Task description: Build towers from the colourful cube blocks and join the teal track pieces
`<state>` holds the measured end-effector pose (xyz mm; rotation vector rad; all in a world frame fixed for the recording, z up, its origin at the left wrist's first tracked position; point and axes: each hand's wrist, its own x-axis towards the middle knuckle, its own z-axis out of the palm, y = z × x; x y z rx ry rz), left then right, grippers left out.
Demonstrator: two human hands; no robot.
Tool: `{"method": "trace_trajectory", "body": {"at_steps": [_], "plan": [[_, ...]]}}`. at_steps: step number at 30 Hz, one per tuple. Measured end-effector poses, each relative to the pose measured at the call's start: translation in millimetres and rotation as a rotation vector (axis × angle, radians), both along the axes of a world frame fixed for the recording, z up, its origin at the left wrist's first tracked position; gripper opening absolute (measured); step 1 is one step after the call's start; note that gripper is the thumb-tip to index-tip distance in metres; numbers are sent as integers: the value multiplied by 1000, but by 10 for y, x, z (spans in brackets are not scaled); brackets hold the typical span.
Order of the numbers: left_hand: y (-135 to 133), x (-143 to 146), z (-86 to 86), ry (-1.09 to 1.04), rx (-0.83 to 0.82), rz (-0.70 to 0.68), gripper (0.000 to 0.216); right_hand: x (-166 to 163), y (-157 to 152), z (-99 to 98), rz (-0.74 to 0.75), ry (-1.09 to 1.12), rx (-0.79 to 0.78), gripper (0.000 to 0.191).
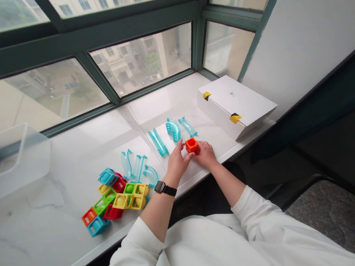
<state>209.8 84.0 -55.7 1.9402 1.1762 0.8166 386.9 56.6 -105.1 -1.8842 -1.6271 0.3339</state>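
An orange hollow cube block (192, 145), with a rounded opening in its top, is held between my two hands close to the front edge of the white counter. My left hand (178, 163), with a black watch on its wrist, has its thumb against the block's lower side and its index finger by the left face. On the other side, my right hand (205, 154) has its fingers curled against the block. Just beyond lie clear blue track pieces: a straight stack (158, 142), a curved stack (173, 129) and a single wavy piece (188, 127).
A heap of coloured cube blocks (110, 198) lies left of my forearm, beside more clear blue track pieces (139, 168). At the far left stands a translucent plastic bin (38, 159). A white box (240, 100) with yellow-black tabs sits right, and windows line the back.
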Motion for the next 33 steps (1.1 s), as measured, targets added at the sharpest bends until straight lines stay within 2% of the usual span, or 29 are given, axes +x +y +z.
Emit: {"method": "trace_trajectory", "body": {"at_steps": [2,5,9,12,14,18,20,23,26,29,33], "plan": [[-140,-118,65,15,32,4,76,5,1,-19,-8,7,11,55],[-389,-405,192,32,89,3,62,11,10,-47,-19,0,12,59],[-674,-921,362,57,107,37,42,23,11,-57,-21,5,23,69],[-815,-1337,471,70,145,129,32,30,-65,-31,-13,68,102,78],[-875,-1607,531,62,177,218,26,13,-179,4,-47,157,192,69],[-897,-2070,593,97,291,403,24,-161,-498,131,-176,295,385,38],[-869,-2229,587,146,357,445,24,-346,-620,226,-91,315,364,28],[-834,-2345,550,214,415,438,23,-718,-645,371,219,354,236,23],[-856,-2341,512,233,416,421,24,-1093,-490,458,511,314,91,27],[-920,-2294,492,230,416,408,24,-1363,-279,467,620,181,-78,34],[-998,-2266,489,240,434,375,23,-1529,-92,443,618,53,-196,27]]}}
